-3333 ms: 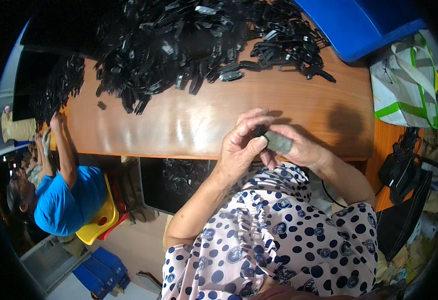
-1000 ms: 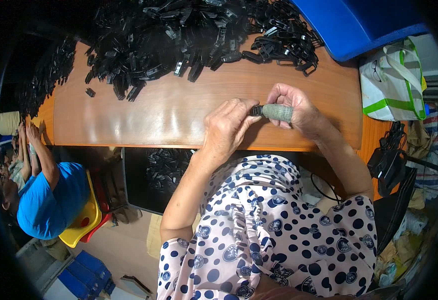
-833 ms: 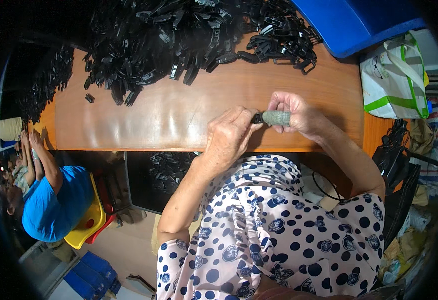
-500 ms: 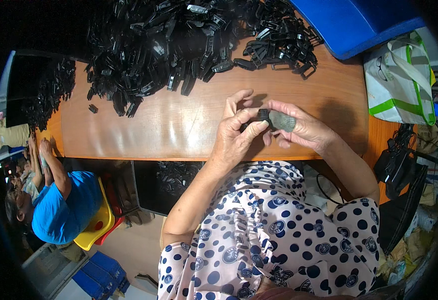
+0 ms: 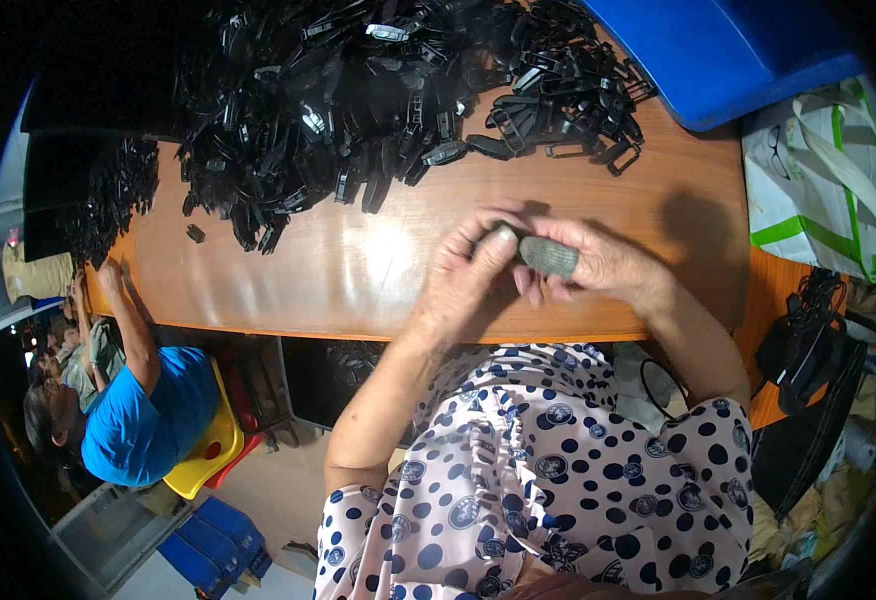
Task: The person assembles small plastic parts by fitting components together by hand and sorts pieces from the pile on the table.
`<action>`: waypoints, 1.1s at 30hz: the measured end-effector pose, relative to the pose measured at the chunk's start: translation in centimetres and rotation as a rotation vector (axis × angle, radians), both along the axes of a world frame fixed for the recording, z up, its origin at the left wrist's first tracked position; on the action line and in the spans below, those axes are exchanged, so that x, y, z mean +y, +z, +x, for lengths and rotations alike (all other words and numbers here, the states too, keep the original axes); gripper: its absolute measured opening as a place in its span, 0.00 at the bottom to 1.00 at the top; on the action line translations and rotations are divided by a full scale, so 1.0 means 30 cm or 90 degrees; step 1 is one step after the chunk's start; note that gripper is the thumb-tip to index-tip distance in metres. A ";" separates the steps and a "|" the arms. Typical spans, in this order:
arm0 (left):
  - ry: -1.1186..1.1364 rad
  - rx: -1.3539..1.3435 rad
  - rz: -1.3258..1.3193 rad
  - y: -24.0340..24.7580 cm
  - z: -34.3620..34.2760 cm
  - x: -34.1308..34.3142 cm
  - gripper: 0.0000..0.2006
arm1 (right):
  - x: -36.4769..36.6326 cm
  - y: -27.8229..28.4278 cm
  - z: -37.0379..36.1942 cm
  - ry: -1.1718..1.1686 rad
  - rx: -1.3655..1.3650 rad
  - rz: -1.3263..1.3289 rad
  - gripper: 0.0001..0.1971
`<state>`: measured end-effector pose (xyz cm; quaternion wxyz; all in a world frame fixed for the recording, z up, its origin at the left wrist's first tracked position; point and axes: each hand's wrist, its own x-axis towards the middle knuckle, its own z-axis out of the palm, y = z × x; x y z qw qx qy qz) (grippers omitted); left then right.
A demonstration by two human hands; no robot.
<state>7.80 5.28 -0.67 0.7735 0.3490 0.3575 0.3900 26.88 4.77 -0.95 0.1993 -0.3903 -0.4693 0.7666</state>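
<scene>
Left hand (image 5: pixel 460 272), right hand (image 5: pixel 606 262) together above the tabletop's (image 5: pixel 288 265) near edge, can't tell their grip | black piece, showing moments ago, now hidden | handling seemingly unfinished

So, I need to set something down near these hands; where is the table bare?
The widest bare patch of table lies left of the left hand, between the pile of black parts and the front edge. A smaller one lies between the right hand, the blue bin and the white-and-green bag. The back is crowded with the pile.
</scene>
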 end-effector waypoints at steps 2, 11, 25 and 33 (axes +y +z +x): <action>0.014 0.365 0.273 -0.020 -0.050 0.083 0.08 | 0.070 -0.044 0.030 -0.042 -0.173 0.254 0.25; -0.131 1.048 0.788 -0.049 -0.053 0.298 0.06 | 0.304 -0.039 -0.040 0.005 -0.671 0.762 0.22; 0.113 0.253 0.271 -0.086 -0.172 0.047 0.12 | 0.048 0.006 -0.097 -0.243 0.422 -0.062 0.19; 0.135 0.208 0.254 -0.086 -0.237 -0.082 0.13 | -0.007 0.027 -0.205 -0.232 0.267 -0.037 0.11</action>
